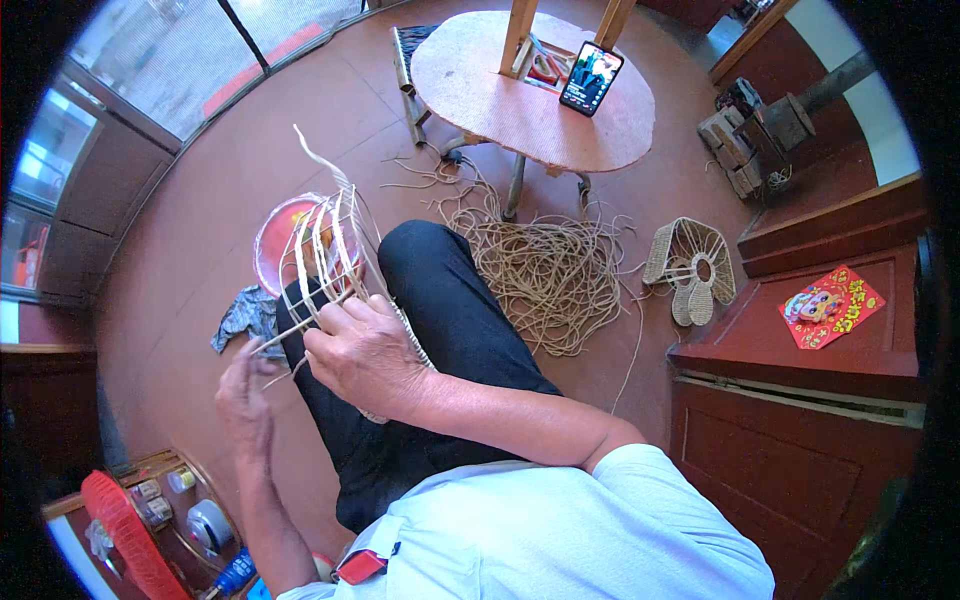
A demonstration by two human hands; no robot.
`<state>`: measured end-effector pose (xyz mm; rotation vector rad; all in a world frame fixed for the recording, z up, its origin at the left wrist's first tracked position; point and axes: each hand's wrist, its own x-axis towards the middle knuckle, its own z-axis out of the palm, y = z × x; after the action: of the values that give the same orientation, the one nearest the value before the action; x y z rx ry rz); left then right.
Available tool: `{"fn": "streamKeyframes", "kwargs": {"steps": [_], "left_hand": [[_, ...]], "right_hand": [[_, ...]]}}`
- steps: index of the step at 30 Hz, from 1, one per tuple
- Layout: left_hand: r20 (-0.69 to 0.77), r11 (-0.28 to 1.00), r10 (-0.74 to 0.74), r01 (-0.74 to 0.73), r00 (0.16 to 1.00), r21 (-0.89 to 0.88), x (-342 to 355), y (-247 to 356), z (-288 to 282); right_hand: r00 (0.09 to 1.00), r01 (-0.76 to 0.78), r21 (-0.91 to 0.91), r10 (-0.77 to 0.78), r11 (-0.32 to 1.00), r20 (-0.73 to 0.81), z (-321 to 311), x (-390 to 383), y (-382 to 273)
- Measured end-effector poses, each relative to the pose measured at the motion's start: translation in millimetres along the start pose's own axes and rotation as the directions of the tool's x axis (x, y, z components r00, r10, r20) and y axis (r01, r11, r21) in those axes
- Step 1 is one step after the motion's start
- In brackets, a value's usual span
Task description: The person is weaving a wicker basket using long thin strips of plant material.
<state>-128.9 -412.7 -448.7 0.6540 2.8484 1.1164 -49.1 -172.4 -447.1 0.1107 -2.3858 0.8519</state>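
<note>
A pale, partly woven cage-like frame (342,230) with several ribs and a loose top strand lies across my lap and left leg. My right hand (362,350) is closed on the frame's near part, where thin strands cross. My left hand (243,395), slightly blurred, is to the left and lower, its fingertips pinched on a thin strand (282,337) reaching out from the frame. The lower part of the frame is hidden under my right hand and forearm.
Cord piles (540,280) beneath a round table (460,70) holding a phone (590,78). A woven piece (688,255) lies right, near red cabinets (790,450) and a stove (785,125). A red-rimmed basin (270,245) and cloth (240,315) are left; a tool tray (170,475) is lower left.
</note>
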Motion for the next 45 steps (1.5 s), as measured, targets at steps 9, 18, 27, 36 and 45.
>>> {"fn": "streamKeyframes", "kwargs": {"steps": [9,18,27,36,45], "left_hand": [[-0.378,0.788,-0.489,0.584,0.786,0.196,-78.6,-281.0,-219.8],[-0.182,0.973,-0.204,0.179,0.962,-0.145,-54.7,9.3,-13.6],[-0.199,0.798,-0.300,0.131,0.933,-0.589,-59.0,85.6,99.9],[-0.180,0.638,-0.396,0.129,0.901,-0.759,-55.6,90.6,103.9],[0.086,0.310,-0.427,0.234,0.900,-0.922,-41.2,79.0,91.0]], "right_hand": [[1.000,0.014,0.058,-0.013,0.998,-0.025,-2.2,-3.2,-4.3],[0.999,0.022,-0.053,-0.019,0.998,0.050,3.9,-3.9,-3.2],[0.996,0.045,-0.085,-0.038,0.995,0.081,1.4,3.2,-0.3],[0.988,0.002,0.077,-0.014,0.997,0.154,-17.1,-2.9,5.2],[0.979,-0.043,0.145,0.013,0.989,0.203,-26.1,-0.7,11.5]]}}
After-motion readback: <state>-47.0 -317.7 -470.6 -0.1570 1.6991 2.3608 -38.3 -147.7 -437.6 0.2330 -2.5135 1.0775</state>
